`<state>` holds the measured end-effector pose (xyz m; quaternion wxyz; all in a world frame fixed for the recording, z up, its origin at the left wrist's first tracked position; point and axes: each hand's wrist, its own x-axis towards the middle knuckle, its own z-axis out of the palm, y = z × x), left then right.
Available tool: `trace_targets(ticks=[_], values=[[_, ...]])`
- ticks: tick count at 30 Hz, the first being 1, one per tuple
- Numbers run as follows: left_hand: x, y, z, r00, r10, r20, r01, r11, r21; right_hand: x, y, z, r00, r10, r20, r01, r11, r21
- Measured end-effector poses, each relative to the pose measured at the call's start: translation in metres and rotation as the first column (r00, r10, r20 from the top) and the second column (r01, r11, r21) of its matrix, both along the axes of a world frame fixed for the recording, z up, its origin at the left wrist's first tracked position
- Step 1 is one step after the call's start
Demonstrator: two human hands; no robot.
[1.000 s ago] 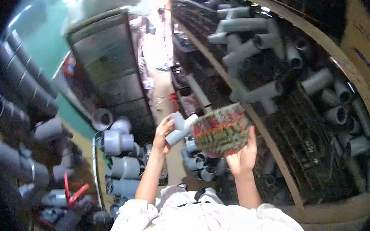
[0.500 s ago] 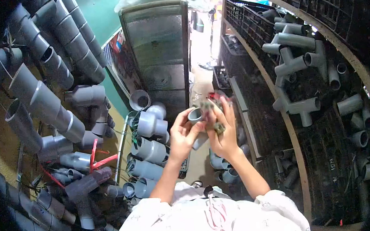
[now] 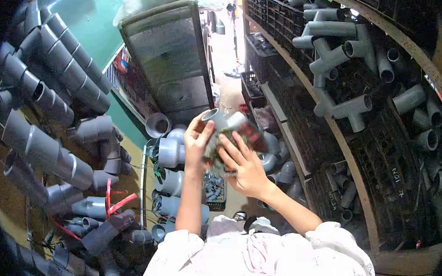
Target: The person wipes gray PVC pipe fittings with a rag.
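Observation:
In front of my chest, my left hand (image 3: 198, 142) grips a grey plastic pipe fitting (image 3: 215, 118), its round open end tilted up and toward the left. My right hand (image 3: 244, 164) presses a crumpled, patterned green and red rag (image 3: 249, 136) against the fitting, fingers spread over the cloth. Motion blurs the rag, and it hides the lower part of the fitting, so its full shape cannot be made out.
Large grey pipe fittings (image 3: 45, 152) hang in strings on the left, with a red ribbon (image 3: 117, 203) among them. Black crates with grey tee fittings (image 3: 353, 107) fill the right-hand shelves. A glass-panelled frame (image 3: 166, 64) stands ahead. A crate of small fittings (image 3: 215, 190) sits below my hands.
The view has swung to the right. The rag, mostly bunched in my right hand before, now spreads over the fitting, and my right hand has moved across onto it.

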<state>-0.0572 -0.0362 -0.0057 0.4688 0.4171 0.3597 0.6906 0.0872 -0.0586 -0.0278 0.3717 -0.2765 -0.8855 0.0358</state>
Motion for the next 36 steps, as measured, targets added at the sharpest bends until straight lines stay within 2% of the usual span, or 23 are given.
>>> trace_targets(ticks=[1,2,3,5,7,9,10,11,13,14,15,17,19,20,21,24,25,27,28,29,31,34,36], values=[[-0.002,-0.002,0.000,1.000,0.006,-0.017,-0.006,1.000,0.001,0.005,-0.001,-0.005,0.999,0.016,0.047,-0.014,0.999,-0.041],[0.000,-0.003,-0.002,0.999,0.015,-0.046,-0.016,1.000,-0.020,0.007,0.006,-0.005,0.997,-0.014,0.071,0.012,1.000,0.020],[-0.002,0.000,-0.014,0.999,-0.017,-0.030,0.016,1.000,-0.015,0.006,0.013,0.001,1.000,-0.023,-0.001,0.023,0.999,0.039],[0.009,-0.002,-0.029,0.994,-0.073,0.078,0.069,0.996,0.054,-0.002,0.017,0.023,0.981,-0.170,-0.093,0.170,0.985,-0.007],[0.011,-0.005,-0.028,0.976,-0.111,0.188,0.096,0.992,0.087,-0.007,0.014,0.024,0.979,-0.155,-0.133,0.155,0.988,-0.005],[0.002,0.001,-0.022,0.989,-0.056,0.137,0.062,0.997,-0.039,-0.003,0.008,-0.003,0.997,-0.024,-0.069,0.028,0.998,0.058],[-0.002,0.000,-0.023,0.990,-0.079,0.116,0.081,0.997,-0.010,0.001,0.000,-0.009,1.000,-0.005,0.017,0.004,0.999,0.048],[-0.003,-0.002,-0.023,0.998,-0.007,-0.063,0.006,1.000,-0.016,0.004,0.002,-0.021,1.000,0.002,0.016,-0.003,0.998,0.068],[0.004,-0.006,-0.030,0.992,-0.071,0.103,0.080,0.994,-0.081,0.011,0.015,-0.009,1.000,-0.010,0.011,0.010,1.000,0.025],[0.012,-0.013,-0.027,0.991,-0.087,0.102,0.085,0.996,0.022,0.008,0.020,0.004,0.995,-0.076,-0.072,0.078,0.997,0.019],[0.013,-0.012,-0.036,0.996,-0.060,0.059,0.063,0.997,-0.047,0.005,0.024,0.012,0.988,-0.127,-0.087,0.128,0.992,0.010],[0.006,-0.011,-0.042,0.987,-0.122,0.106,0.121,0.993,0.015,0.000,0.018,0.018,0.985,-0.134,-0.108,0.139,0.990,0.039],[0.006,-0.010,-0.012,0.992,-0.091,0.090,0.089,0.996,0.033,0.003,0.013,0.001,0.998,-0.052,-0.039,0.057,0.988,0.147],[0.001,-0.011,-0.008,0.993,-0.107,0.055,0.106,0.994,0.009,0.008,0.015,-0.012,0.997,-0.073,0.032,0.061,0.960,0.275],[0.000,-0.012,-0.005,0.997,-0.057,-0.052,0.060,0.997,0.058,0.016,0.022,-0.018,0.997,-0.054,0.047,0.038,0.953,0.301],[0.002,-0.018,-0.009,0.990,-0.143,-0.007,0.143,0.989,0.025,0.019,0.043,0.005,0.942,0.059,-0.332,-0.020,0.993,0.118],[0.002,-0.019,-0.010,0.987,-0.161,-0.010,0.161,0.987,0.012,0.012,0.031,0.030,0.718,0.080,-0.692,-0.360,0.893,-0.270],[0.000,-0.018,-0.010,0.980,-0.200,-0.018,0.200,0.980,-0.017,0.021,0.048,0.033,0.814,-0.010,-0.581,-0.421,0.679,-0.602],[-0.003,-0.018,-0.005,0.971,-0.235,-0.033,0.233,0.970,-0.068,0.020,0.050,0.037,0.879,-0.033,-0.476,-0.356,0.618,-0.701],[-0.008,-0.018,0.000,0.955,-0.280,-0.098,0.275,0.959,-0.064,0.024,0.060,0.032,0.983,0.016,-0.182,-0.165,0.499,-0.851],[-0.018,-0.011,0.002,0.914,-0.366,-0.176,0.362,0.930,-0.060,0.020,0.072,0.011,0.989,0.043,-0.139,-0.145,0.386,-0.911],[-0.025,-0.007,0.004,0.921,-0.311,-0.236,0.286,0.949,-0.134,0.006,0.065,0.016,0.908,-0.076,-0.412,-0.373,0.301,-0.878],[-0.021,-0.004,0.002,0.953,-0.168,-0.251,0.141,0.982,-0.122,0.005,0.080,0.011,0.945,-0.078,-0.317,-0.266,0.379,-0.886]])
